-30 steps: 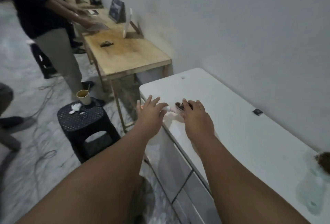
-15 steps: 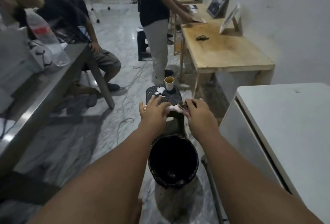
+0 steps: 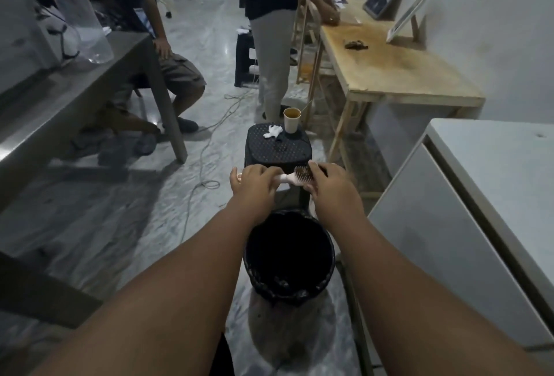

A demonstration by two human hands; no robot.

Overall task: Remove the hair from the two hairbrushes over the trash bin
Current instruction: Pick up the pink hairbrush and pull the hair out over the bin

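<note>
Now swung away from the white worktop (image 3: 491, 147), both arms out over the trash bin (image 3: 289, 255).
Left hand (image 3: 254, 185) clenched round the hairbrush (image 3: 295, 177) handle; right hand (image 3: 328, 185) gripping the bristled head, held just beyond the bin's far rim, before a black stool (image 3: 277, 147).

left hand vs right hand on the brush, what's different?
The left hand wraps the pale handle of the brush; the right hand sits on the bristle head. The left is a closed grip; the right's fingers reach over the bristles. Both hold the brush out beyond the bin.
</note>
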